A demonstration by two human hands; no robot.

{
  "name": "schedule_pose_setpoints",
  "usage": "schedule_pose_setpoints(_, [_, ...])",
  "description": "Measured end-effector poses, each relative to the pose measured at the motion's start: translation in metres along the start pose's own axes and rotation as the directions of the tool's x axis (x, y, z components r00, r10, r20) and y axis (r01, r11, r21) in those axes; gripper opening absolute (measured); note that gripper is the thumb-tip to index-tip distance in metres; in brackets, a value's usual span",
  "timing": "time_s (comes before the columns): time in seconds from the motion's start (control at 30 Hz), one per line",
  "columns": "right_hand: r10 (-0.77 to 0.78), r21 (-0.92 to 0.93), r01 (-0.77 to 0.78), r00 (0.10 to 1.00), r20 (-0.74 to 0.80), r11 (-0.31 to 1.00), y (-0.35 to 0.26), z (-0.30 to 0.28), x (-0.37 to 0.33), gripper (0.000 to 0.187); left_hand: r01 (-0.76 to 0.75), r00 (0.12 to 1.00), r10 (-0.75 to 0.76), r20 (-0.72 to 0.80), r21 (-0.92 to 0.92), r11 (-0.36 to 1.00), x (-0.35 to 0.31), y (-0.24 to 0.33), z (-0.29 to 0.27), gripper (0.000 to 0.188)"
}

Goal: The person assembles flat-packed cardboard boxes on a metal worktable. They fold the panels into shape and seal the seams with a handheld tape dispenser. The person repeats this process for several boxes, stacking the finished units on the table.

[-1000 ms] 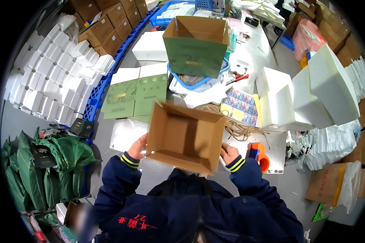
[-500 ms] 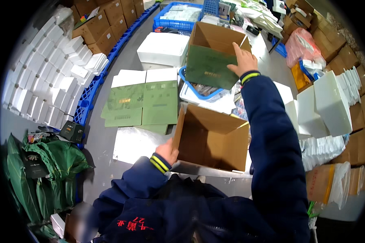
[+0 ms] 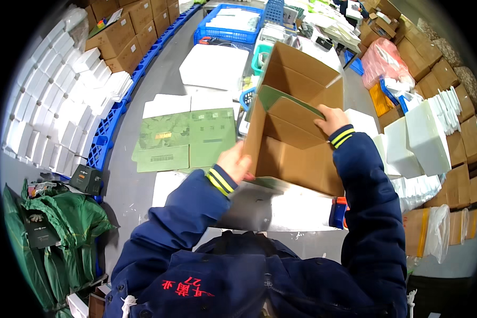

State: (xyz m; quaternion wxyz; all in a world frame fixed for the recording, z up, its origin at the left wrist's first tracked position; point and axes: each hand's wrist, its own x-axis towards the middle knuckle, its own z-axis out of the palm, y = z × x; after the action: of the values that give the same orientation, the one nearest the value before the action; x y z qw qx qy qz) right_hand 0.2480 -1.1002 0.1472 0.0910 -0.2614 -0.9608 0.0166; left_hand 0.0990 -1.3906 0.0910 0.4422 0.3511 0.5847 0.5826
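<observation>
Two open-topped cardboard boxes, brown inside and green outside, sit against each other in front of me. My left hand [image 3: 234, 161] is closed on the left wall of the near box [image 3: 294, 148], at its near corner. Over at the right, my right hand [image 3: 333, 121] has its fingers wrapped over the rim where the two boxes meet. Behind it stands the far box [image 3: 302, 69], its near wall mostly hidden by the near one. Both look turned at an angle to the table. Whether the right fingers pinch one wall or both, I cannot tell.
Flattened green cartons [image 3: 164, 135] lie at the left of the table, with a white foam box [image 3: 214, 66] behind them. Blue crates [image 3: 230, 34] stand farther back. White foam boards [image 3: 426, 135] and brown cartons [image 3: 458, 185] crowd the right; stacked white boxes [image 3: 42, 111] line the left.
The near box has moved away from me and right, up against the far box. My left hand went with it. My right hand came nearer, and the far box shifted right.
</observation>
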Motion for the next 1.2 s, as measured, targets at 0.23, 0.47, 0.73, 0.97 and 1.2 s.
schedule_pose_setpoints(0.23, [-0.097,0.010,0.103,0.963,-0.250,0.995,0.008,-0.087,0.015,0.024,-0.094,0.996,0.090,-0.027,-0.261,0.961,-0.054,0.014,-0.012,0.054])
schedule_pose_setpoints(0.47, [0.003,-0.053,-0.041,0.814,-0.581,0.998,-0.013,-0.091,0.156,0.025,0.072,0.994,-0.090,-0.059,-0.256,0.964,-0.072,-0.038,-0.018,0.039])
schedule_pose_setpoints(0.73, [0.267,0.010,-0.297,0.843,-0.467,0.955,-0.021,-0.009,0.313,0.023,0.256,0.842,-0.393,-0.371,-0.366,0.895,-0.110,-0.090,-0.047,0.036])
schedule_pose_setpoints(0.97, [0.144,-0.073,-0.169,0.952,-0.269,0.983,0.008,0.050,0.361,0.033,0.367,0.716,-0.498,-0.489,-0.342,0.865,-0.109,-0.133,-0.076,0.034])
schedule_pose_setpoints(1.2, [-0.083,0.955,0.240,0.970,-0.229,0.173,-0.088,0.076,0.157,0.023,0.472,0.555,0.433,-0.710,0.698,0.539,-0.060,-0.218,-0.261,0.057])
